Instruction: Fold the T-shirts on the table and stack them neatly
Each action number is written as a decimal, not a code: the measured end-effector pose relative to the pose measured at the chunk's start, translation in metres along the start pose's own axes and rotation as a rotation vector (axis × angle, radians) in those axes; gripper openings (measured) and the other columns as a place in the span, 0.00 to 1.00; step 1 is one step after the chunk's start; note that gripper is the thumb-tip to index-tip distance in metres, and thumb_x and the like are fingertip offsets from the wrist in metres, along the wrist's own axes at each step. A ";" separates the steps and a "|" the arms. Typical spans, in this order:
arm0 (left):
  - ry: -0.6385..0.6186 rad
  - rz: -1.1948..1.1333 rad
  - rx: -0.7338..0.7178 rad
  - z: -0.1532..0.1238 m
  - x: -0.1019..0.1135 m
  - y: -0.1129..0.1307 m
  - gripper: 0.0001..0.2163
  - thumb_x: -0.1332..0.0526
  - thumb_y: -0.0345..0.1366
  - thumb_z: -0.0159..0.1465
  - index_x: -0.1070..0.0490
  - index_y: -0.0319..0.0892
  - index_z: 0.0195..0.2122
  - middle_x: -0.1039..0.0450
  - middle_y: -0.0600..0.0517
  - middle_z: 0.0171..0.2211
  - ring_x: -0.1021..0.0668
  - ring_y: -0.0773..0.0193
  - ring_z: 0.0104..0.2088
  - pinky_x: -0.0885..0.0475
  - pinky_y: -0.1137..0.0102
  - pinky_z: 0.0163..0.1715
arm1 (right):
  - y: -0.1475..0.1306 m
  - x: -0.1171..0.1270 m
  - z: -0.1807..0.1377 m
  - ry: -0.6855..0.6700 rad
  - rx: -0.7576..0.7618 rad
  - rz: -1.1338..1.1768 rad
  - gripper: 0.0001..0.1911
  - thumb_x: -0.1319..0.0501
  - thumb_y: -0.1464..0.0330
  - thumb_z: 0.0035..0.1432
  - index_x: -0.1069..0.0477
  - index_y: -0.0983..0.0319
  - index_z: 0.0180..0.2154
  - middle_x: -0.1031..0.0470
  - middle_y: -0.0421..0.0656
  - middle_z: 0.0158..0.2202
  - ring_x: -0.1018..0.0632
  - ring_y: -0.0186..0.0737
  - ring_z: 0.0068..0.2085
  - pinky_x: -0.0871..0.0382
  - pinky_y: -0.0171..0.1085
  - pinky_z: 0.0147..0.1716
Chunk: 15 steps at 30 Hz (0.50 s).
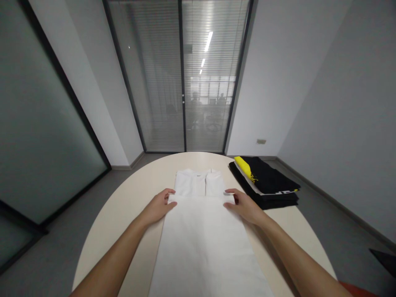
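Observation:
A white shirt [204, 247] lies lengthwise on the round table, its sides turned in to make a long strip. Its collar end points away from me, and one layer crosses it in a straight edge between my hands. My left hand [161, 206] pinches the left end of that edge between thumb and fingers. At the right end, my right hand [243, 204] grips the cloth the same way. The near part of the shirt runs out of view at the bottom.
Right of the shirt, a stack of folded black, white and yellow clothes [266, 181] sits near the edge of the pale round table [123, 231]. Beyond the table stand glass doors with blinds [182, 82]. Grey floor surrounds it.

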<state>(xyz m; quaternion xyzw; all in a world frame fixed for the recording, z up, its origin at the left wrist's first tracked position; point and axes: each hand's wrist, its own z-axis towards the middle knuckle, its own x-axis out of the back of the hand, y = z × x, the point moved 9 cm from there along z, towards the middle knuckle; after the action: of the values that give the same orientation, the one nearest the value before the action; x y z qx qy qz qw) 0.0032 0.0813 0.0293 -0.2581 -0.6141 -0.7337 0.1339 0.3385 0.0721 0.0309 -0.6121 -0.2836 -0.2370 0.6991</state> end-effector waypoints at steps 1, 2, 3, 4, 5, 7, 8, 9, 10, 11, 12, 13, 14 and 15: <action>-0.006 -0.039 0.013 0.000 0.000 -0.001 0.22 0.36 0.43 0.56 0.30 0.40 0.50 0.38 0.59 0.26 0.32 0.66 0.27 0.38 0.72 0.29 | 0.004 -0.002 0.000 -0.023 -0.030 0.039 0.25 0.34 0.59 0.52 0.27 0.65 0.49 0.29 0.39 0.28 0.29 0.38 0.29 0.37 0.36 0.30; -0.004 -0.083 0.028 -0.001 0.001 -0.001 0.23 0.35 0.43 0.55 0.30 0.40 0.50 0.37 0.59 0.26 0.31 0.66 0.27 0.37 0.72 0.29 | 0.007 -0.005 0.000 -0.059 -0.060 0.092 0.22 0.34 0.58 0.52 0.26 0.65 0.45 0.29 0.39 0.27 0.29 0.38 0.29 0.37 0.36 0.29; -0.005 -0.133 0.048 -0.001 0.001 -0.002 0.23 0.35 0.43 0.55 0.30 0.39 0.50 0.34 0.58 0.26 0.29 0.65 0.28 0.36 0.72 0.30 | 0.009 -0.009 0.000 -0.098 -0.085 0.144 0.20 0.34 0.58 0.51 0.26 0.66 0.41 0.28 0.40 0.27 0.28 0.38 0.29 0.37 0.35 0.28; -0.019 -0.189 0.070 -0.002 -0.001 -0.002 0.23 0.35 0.43 0.55 0.30 0.38 0.49 0.31 0.56 0.27 0.27 0.64 0.29 0.34 0.71 0.31 | 0.010 -0.012 -0.001 -0.129 -0.102 0.188 0.18 0.35 0.57 0.51 0.26 0.65 0.37 0.27 0.40 0.27 0.28 0.38 0.28 0.37 0.35 0.27; -0.046 -0.246 0.097 -0.003 -0.003 -0.002 0.22 0.35 0.44 0.55 0.29 0.37 0.48 0.28 0.54 0.28 0.24 0.61 0.30 0.32 0.69 0.32 | 0.011 -0.013 -0.001 -0.142 -0.109 0.217 0.18 0.35 0.56 0.51 0.28 0.65 0.35 0.27 0.40 0.27 0.28 0.37 0.27 0.38 0.34 0.25; -0.125 -0.340 0.150 -0.006 -0.012 -0.004 0.19 0.34 0.44 0.54 0.27 0.37 0.43 0.23 0.48 0.31 0.21 0.57 0.34 0.29 0.66 0.35 | 0.012 -0.014 -0.001 -0.118 -0.096 0.237 0.19 0.35 0.54 0.52 0.30 0.63 0.35 0.28 0.39 0.26 0.30 0.35 0.26 0.41 0.33 0.23; -0.153 -0.367 0.168 -0.007 -0.015 -0.005 0.18 0.33 0.44 0.53 0.26 0.37 0.40 0.21 0.47 0.32 0.20 0.55 0.35 0.28 0.65 0.36 | 0.013 -0.013 -0.001 -0.091 -0.079 0.237 0.20 0.36 0.52 0.53 0.30 0.63 0.37 0.29 0.38 0.25 0.31 0.35 0.25 0.42 0.33 0.23; -0.158 -0.384 0.179 -0.007 -0.016 -0.007 0.17 0.33 0.44 0.52 0.26 0.38 0.38 0.20 0.46 0.33 0.19 0.54 0.35 0.28 0.65 0.36 | 0.012 -0.013 -0.001 -0.062 -0.055 0.234 0.21 0.37 0.52 0.54 0.30 0.62 0.39 0.31 0.37 0.25 0.31 0.34 0.25 0.43 0.33 0.23; -0.137 -0.393 0.182 -0.006 -0.014 -0.008 0.16 0.32 0.43 0.52 0.26 0.38 0.37 0.19 0.45 0.33 0.19 0.54 0.35 0.28 0.65 0.36 | 0.011 -0.012 -0.001 -0.027 -0.027 0.227 0.21 0.39 0.51 0.56 0.30 0.62 0.41 0.32 0.36 0.24 0.32 0.34 0.25 0.43 0.33 0.23; -0.098 -0.401 0.174 -0.003 -0.011 -0.009 0.16 0.32 0.43 0.51 0.26 0.38 0.37 0.19 0.45 0.34 0.18 0.54 0.35 0.28 0.66 0.36 | 0.008 -0.011 -0.001 0.014 0.003 0.220 0.21 0.40 0.51 0.57 0.30 0.62 0.41 0.33 0.36 0.24 0.33 0.34 0.25 0.43 0.33 0.23; -0.050 -0.411 0.157 0.000 -0.007 -0.009 0.16 0.32 0.44 0.52 0.26 0.38 0.37 0.19 0.44 0.35 0.18 0.54 0.35 0.28 0.66 0.36 | 0.005 -0.008 0.000 0.060 0.033 0.215 0.21 0.40 0.51 0.58 0.30 0.62 0.42 0.33 0.36 0.25 0.33 0.35 0.26 0.42 0.33 0.24; 0.000 -0.418 0.138 0.004 -0.002 -0.008 0.17 0.31 0.44 0.51 0.26 0.38 0.37 0.19 0.44 0.35 0.18 0.54 0.35 0.28 0.66 0.36 | 0.001 -0.005 0.001 0.110 0.056 0.217 0.20 0.41 0.51 0.59 0.30 0.61 0.42 0.33 0.36 0.25 0.33 0.35 0.26 0.41 0.33 0.25; 0.046 -0.423 0.115 0.010 0.004 -0.006 0.18 0.31 0.45 0.51 0.25 0.38 0.37 0.19 0.44 0.36 0.18 0.54 0.35 0.27 0.66 0.36 | -0.003 -0.002 0.004 0.156 0.074 0.227 0.20 0.41 0.51 0.60 0.31 0.61 0.42 0.32 0.37 0.26 0.32 0.36 0.27 0.39 0.34 0.26; 0.087 -0.425 0.091 0.016 0.009 -0.003 0.19 0.31 0.46 0.51 0.25 0.38 0.38 0.19 0.44 0.36 0.18 0.54 0.36 0.27 0.67 0.36 | -0.007 0.002 0.007 0.198 0.089 0.243 0.21 0.42 0.51 0.60 0.31 0.61 0.43 0.31 0.38 0.27 0.32 0.37 0.28 0.38 0.34 0.27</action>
<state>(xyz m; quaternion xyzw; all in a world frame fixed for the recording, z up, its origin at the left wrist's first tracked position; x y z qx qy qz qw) -0.0020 0.0987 0.0332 -0.0847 -0.6808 -0.7274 0.0142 0.3346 0.0786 0.0384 -0.5842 -0.1474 -0.1971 0.7734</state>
